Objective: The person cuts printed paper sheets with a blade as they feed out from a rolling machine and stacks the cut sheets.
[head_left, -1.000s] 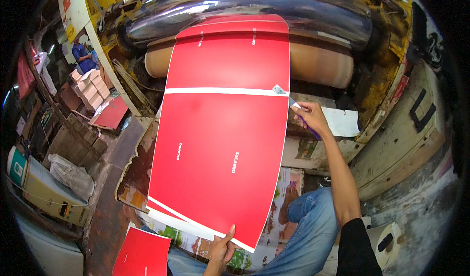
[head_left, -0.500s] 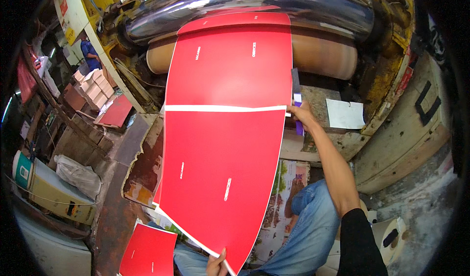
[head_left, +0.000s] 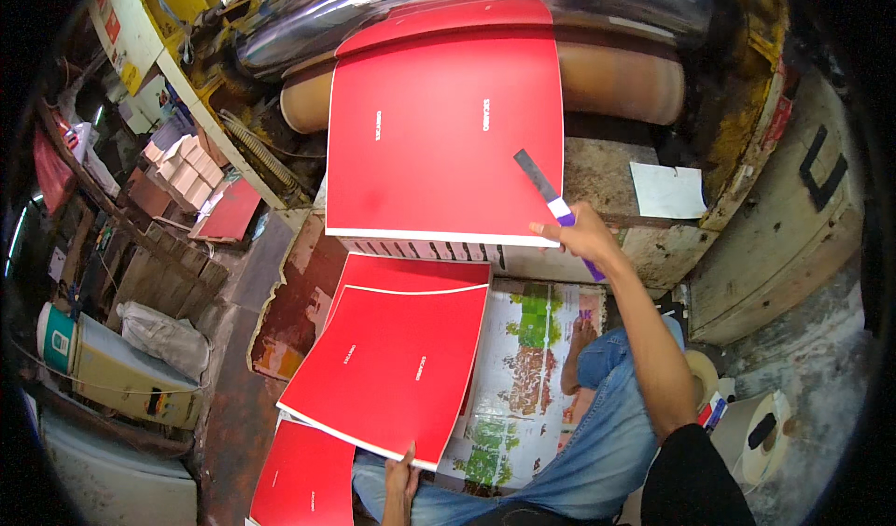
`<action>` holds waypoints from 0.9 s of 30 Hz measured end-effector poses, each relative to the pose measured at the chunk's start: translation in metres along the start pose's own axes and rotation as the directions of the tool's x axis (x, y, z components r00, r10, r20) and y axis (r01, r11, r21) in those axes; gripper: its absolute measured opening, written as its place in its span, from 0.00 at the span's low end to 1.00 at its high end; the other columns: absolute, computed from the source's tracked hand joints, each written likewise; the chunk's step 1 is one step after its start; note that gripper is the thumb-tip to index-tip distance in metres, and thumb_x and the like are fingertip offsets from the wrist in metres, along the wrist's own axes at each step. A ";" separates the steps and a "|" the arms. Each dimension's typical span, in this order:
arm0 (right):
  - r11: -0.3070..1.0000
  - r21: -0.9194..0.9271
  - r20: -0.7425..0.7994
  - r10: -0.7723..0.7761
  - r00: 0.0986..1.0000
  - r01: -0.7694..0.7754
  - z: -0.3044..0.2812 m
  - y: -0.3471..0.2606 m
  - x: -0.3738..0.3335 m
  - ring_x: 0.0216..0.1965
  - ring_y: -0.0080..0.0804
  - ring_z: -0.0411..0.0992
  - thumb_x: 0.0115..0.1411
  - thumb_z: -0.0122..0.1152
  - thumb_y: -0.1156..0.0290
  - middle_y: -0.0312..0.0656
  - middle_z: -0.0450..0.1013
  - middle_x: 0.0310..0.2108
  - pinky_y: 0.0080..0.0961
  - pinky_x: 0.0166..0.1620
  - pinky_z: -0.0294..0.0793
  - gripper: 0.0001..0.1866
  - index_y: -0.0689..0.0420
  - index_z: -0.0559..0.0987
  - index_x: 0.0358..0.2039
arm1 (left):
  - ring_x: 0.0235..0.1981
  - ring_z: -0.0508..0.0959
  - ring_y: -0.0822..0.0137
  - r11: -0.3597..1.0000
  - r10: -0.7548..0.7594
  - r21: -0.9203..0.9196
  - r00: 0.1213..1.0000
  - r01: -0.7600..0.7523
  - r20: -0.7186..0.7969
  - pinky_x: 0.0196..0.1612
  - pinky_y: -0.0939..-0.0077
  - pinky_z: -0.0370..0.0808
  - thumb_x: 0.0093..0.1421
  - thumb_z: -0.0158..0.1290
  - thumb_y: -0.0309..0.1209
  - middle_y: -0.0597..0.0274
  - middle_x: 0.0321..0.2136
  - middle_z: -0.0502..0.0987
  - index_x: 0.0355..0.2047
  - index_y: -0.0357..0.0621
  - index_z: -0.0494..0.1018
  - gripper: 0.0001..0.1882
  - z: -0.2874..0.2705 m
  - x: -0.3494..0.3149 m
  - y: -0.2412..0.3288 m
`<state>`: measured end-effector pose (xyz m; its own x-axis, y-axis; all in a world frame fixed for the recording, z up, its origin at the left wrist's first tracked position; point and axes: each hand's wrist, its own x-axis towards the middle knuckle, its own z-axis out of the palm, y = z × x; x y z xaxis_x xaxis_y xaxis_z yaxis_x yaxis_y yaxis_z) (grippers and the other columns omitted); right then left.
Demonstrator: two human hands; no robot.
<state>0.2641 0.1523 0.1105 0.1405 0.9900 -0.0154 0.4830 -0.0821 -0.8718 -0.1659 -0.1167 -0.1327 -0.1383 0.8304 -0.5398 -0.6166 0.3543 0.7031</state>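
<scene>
A red sheet (head_left: 439, 134) with white edges and small white print hangs out from the rollers. At its lower right corner my right hand (head_left: 581, 237) is closed around a purple-handled knife (head_left: 560, 210) with a flat dark blade. The thumb and fingers are at the sheet's white edge, and the blade slants up over the red face. Below, a separate red sheet (head_left: 387, 358) slopes toward me. My left hand (head_left: 401, 475) pinches its near edge, close to the right corner. Part of another red sheet (head_left: 411, 269) shows behind it.
A shiny metal roller (head_left: 467, 22) spans the back, above a brown roller (head_left: 621, 87). Another red sheet (head_left: 301, 479) lies at lower left. White paper (head_left: 668, 190) rests on the right ledge. A grey metal cabinet (head_left: 775, 227) stands right. Film rolls (head_left: 761, 437) sit beside my leg.
The lower red sheet, earlier meeting the hanging one at a white strip, is now apart and lower. My left hand moved with it. The knife now tilts left across the hanging sheet.
</scene>
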 end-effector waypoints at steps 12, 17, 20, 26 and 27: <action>0.999 0.011 0.357 -0.049 0.933 0.048 0.016 -0.028 -0.043 0.13 0.17 0.64 0.44 0.74 0.48 0.31 0.66 0.09 0.18 0.17 0.59 0.25 0.57 0.76 0.11 | 0.31 0.81 0.55 0.978 -0.127 0.132 0.960 0.163 -0.249 0.31 0.58 0.85 0.57 0.61 0.29 0.44 0.37 0.77 0.40 0.25 0.69 0.19 0.021 0.146 -0.024; 0.999 -0.013 0.480 -0.031 0.877 0.043 -0.012 -0.008 -0.064 0.13 0.17 0.64 0.44 0.73 0.42 0.30 0.65 0.10 0.17 0.18 0.58 0.28 0.56 0.77 0.11 | 0.37 0.81 0.63 -0.223 -0.298 0.965 0.933 0.136 -0.200 0.38 0.65 0.78 0.35 0.67 0.64 0.51 0.39 0.80 0.44 0.28 0.74 0.50 0.117 0.095 0.031; 0.997 -0.055 0.615 -0.015 0.788 0.062 -0.006 -0.035 -0.071 0.13 0.16 0.64 0.46 0.72 0.45 0.30 0.67 0.11 0.17 0.18 0.59 0.26 0.56 0.77 0.14 | 0.48 0.76 0.58 0.309 -0.194 0.905 0.912 -0.293 0.361 0.51 0.67 0.72 0.48 0.62 0.58 0.52 0.47 0.76 0.53 0.36 0.68 0.43 0.173 0.072 0.054; 0.998 0.044 0.926 -0.026 0.378 -0.038 -0.025 -0.035 -0.072 0.14 0.15 0.67 0.56 0.67 0.56 0.36 0.76 0.20 0.12 0.16 0.64 0.18 0.60 0.81 0.34 | 0.58 0.68 0.60 0.881 0.048 -0.417 0.834 0.224 0.550 0.61 0.53 0.67 0.62 0.53 0.26 0.52 0.58 0.66 0.59 0.40 0.58 0.26 0.301 0.022 0.049; 0.999 0.032 0.923 -0.015 0.385 -0.040 -0.038 -0.031 -0.070 0.14 0.15 0.67 0.56 0.67 0.56 0.36 0.76 0.20 0.12 0.16 0.64 0.18 0.60 0.81 0.34 | 0.56 0.70 0.62 0.953 0.071 -0.293 0.885 0.076 0.460 0.60 0.59 0.69 0.62 0.52 0.22 0.53 0.55 0.68 0.58 0.37 0.59 0.24 0.306 0.014 0.043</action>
<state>0.2720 0.0813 0.1575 -0.7505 0.4885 -0.4452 0.4487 -0.1180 -0.8859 0.0430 0.0418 0.0322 0.1905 0.9578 -0.2152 -0.8255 0.2750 0.4929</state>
